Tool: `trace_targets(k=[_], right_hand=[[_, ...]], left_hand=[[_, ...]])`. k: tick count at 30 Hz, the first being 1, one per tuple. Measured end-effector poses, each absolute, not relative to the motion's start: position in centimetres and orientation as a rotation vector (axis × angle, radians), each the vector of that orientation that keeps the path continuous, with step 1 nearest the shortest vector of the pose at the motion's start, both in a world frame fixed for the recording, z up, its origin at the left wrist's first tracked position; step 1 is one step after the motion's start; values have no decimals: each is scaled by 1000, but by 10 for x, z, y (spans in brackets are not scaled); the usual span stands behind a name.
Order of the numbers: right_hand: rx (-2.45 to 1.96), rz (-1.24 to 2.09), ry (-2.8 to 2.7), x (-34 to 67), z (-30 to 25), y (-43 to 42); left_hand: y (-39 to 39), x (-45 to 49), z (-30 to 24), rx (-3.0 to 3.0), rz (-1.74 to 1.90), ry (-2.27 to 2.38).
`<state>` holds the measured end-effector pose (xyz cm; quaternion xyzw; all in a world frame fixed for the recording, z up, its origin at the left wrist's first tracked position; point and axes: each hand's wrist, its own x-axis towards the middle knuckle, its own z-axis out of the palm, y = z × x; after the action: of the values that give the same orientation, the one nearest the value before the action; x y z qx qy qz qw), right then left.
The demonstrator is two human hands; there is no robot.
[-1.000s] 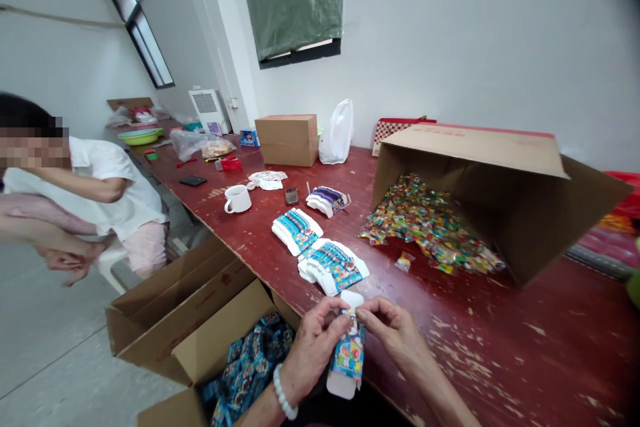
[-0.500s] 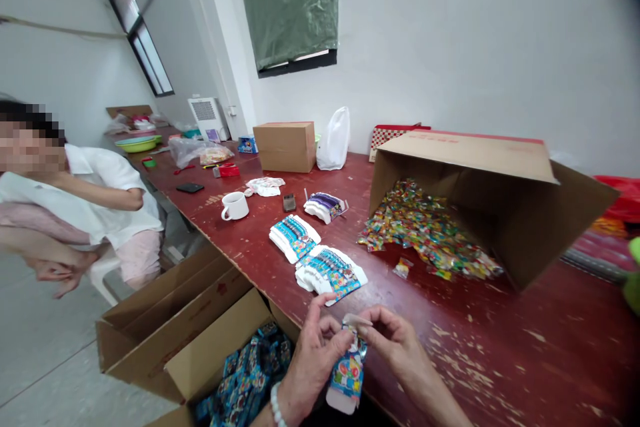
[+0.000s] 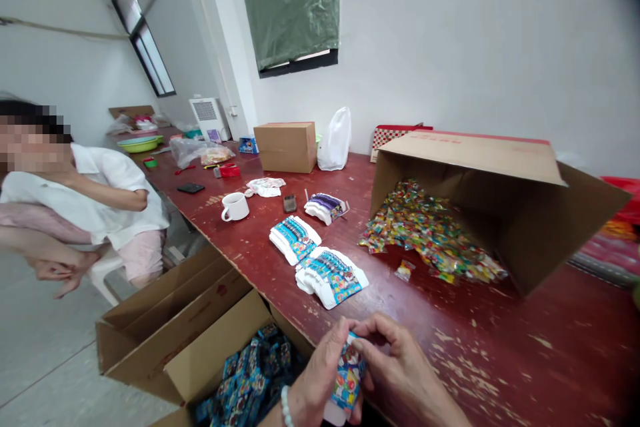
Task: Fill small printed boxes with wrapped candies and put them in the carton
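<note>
A small blue printed candy box [image 3: 347, 380] is between my hands at the table's near edge. My left hand [image 3: 320, 363] wraps its left side, a bead bracelet on the wrist. My right hand [image 3: 393, 353] pinches the top end of the box with thumb and fingers. The lower end flap hangs open and white. Just beyond my hands lie a stack of flat blue cartons [image 3: 333, 277] and another stack of flat cartons [image 3: 295, 239]. A loose wrapped candy [image 3: 405, 271] lies to their right.
A tipped cardboard box [image 3: 465, 153] spills many wrapped candies [image 3: 425, 233] on the red table [image 3: 500, 347]. Below left, an open carton [image 3: 210, 353] holds filled blue boxes [image 3: 250, 373]. A white mug [image 3: 235, 207] and purple cartons [image 3: 325, 207] stand farther back. A person [image 3: 110, 180] sits at left.
The top flap that stood up between my fingers is now folded down. My left hand has closed around the side of the box, its raised index finger lowered.
</note>
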<state>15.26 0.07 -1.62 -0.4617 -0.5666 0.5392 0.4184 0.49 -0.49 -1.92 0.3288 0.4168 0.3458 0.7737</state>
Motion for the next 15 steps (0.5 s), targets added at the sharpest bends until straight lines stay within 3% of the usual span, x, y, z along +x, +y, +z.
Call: trace_targets(k=[9,15], right_hand=[[-1091,1610,-952,140,3,3],[-1045,1530,-1107,141,-15,1]], left_hand=[[-1,1,-8,913,681,726],[0,-5,-15,913,678,756]])
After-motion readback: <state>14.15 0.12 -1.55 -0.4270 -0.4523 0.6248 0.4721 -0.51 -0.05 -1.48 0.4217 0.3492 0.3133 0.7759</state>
